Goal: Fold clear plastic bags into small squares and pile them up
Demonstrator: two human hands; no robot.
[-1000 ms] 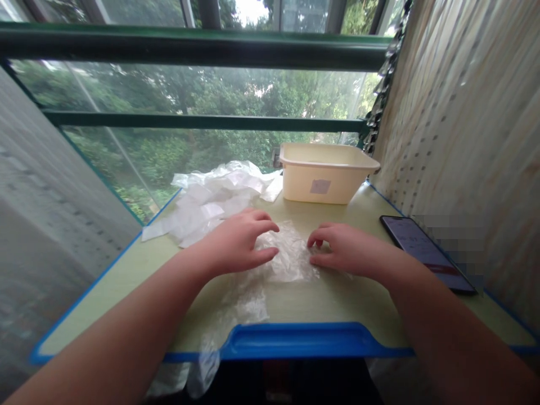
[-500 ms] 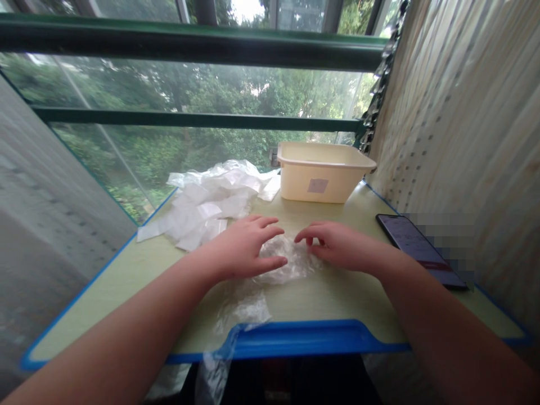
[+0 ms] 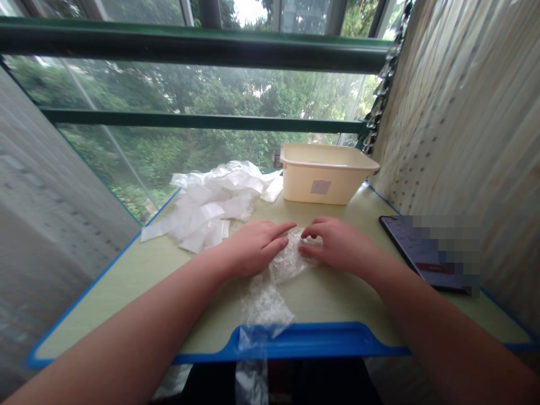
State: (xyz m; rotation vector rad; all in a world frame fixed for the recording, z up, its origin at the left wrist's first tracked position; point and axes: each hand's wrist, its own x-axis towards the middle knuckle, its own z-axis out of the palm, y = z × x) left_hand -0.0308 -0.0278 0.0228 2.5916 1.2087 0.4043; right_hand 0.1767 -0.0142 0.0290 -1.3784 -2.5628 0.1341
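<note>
A crumpled strip of clear plastic film lies bunched on the table between my hands. Its tail runs toward me and hangs over the front edge. My left hand presses on the left side of the bunch, its index finger straight and its thumb drawn in close, with film at the thumb tip. On the other side, my right hand has curled fingers and thumb closed on the film's right edge. The undersides of both hands are hidden.
A heap of white and clear plastic bags lies at the back left. Behind my right hand stands a cream plastic tub. A phone lies at the right. The table has a blue front tray; window and railing rise behind.
My left fingers and thumb have come closer together, and my right fingers have closed in on the film. The bunch is narrower, and its hanging tail has swung right.
</note>
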